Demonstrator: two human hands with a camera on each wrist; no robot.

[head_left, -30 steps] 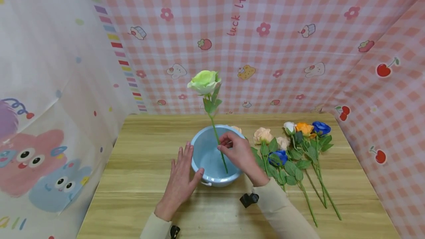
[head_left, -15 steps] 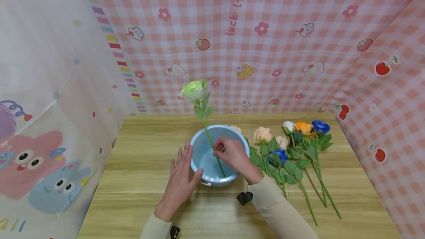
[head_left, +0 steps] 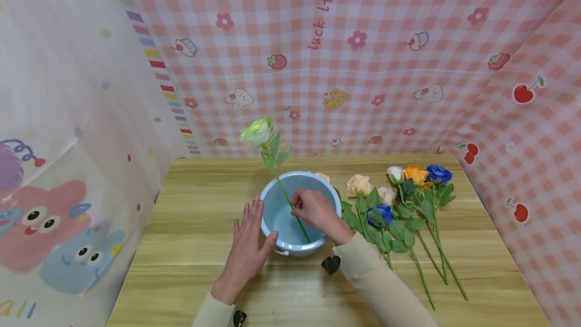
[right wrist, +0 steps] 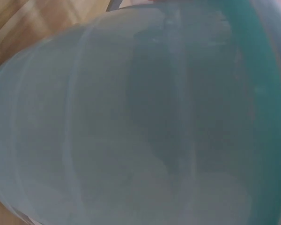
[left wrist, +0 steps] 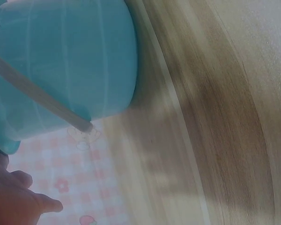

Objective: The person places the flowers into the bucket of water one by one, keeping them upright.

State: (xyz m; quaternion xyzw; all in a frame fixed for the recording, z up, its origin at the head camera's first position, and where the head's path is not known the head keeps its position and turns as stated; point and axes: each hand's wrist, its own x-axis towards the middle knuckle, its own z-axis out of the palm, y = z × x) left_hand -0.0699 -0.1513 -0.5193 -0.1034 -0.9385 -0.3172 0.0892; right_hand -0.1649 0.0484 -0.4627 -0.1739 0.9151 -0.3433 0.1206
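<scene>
You can read "luck life" on the checked cloth (head_left: 290, 39) at twelve o'clock. Only your left-wrist view clearly shows the pale handle (left wrist: 42, 97) slanting across the blue bucket (head_left: 295, 248). Your right hand (head_left: 315, 210) pinches one green-white rose (head_left: 257, 132), stem inside the bucket, head toward eleven o'clock; your left hand (head_left: 246, 241) lies straight-fingered at the bucket's eight o'clock side. Toward three o'clock on the tabletop (head_left: 190, 236) lie two blue flowers (head_left: 380, 215), one orange flower (head_left: 415, 175), one white flower (head_left: 395, 173) and two peach flowers (head_left: 359, 185), a third half hidden behind the bucket
</scene>
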